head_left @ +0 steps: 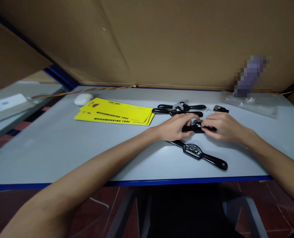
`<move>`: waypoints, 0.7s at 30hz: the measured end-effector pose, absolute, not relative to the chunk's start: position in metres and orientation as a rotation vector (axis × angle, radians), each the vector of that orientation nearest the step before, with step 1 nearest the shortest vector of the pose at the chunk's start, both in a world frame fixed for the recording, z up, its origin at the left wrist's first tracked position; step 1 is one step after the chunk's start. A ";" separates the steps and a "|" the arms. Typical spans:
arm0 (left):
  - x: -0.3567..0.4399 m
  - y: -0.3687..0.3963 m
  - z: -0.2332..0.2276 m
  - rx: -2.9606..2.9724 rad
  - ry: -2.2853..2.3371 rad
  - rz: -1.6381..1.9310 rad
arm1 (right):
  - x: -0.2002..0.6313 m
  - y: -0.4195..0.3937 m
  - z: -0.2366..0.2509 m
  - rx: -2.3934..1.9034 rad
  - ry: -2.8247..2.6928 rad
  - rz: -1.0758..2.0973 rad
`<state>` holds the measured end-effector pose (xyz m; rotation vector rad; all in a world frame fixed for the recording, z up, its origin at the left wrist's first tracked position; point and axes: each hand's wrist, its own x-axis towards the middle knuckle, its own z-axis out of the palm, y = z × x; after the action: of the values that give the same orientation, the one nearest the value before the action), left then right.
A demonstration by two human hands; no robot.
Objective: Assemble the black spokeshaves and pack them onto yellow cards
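Black spokeshave (197, 127) lies crosswise between my hands, long axis left-right. My left hand (176, 127) grips its left handle; my right hand (222, 127) pinches at its middle.

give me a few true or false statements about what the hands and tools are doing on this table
1. Both hands, the left hand and right hand, are on the same black spokeshave. True.
2. The yellow cards lie under the right hand. False: they lie to the left, apart from both hands.
3. Another black spokeshave lies on the table nearer the person than the hands. True.
4. The white oval object sits on the yellow cards. False: it rests on the table just beyond their left corner.
5. More spokeshaves lie beyond the hands. True.
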<state>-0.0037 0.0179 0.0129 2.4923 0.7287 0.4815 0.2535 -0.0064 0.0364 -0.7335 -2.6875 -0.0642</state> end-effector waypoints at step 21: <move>-0.003 0.019 0.012 2.516 0.707 0.496 | 0.250 -0.006 0.028 -0.834 -2.587 -0.111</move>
<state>-0.0030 0.0187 0.0117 2.5162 0.7073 0.4964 0.2497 -0.0062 0.0278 -0.8344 -2.5871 -0.1114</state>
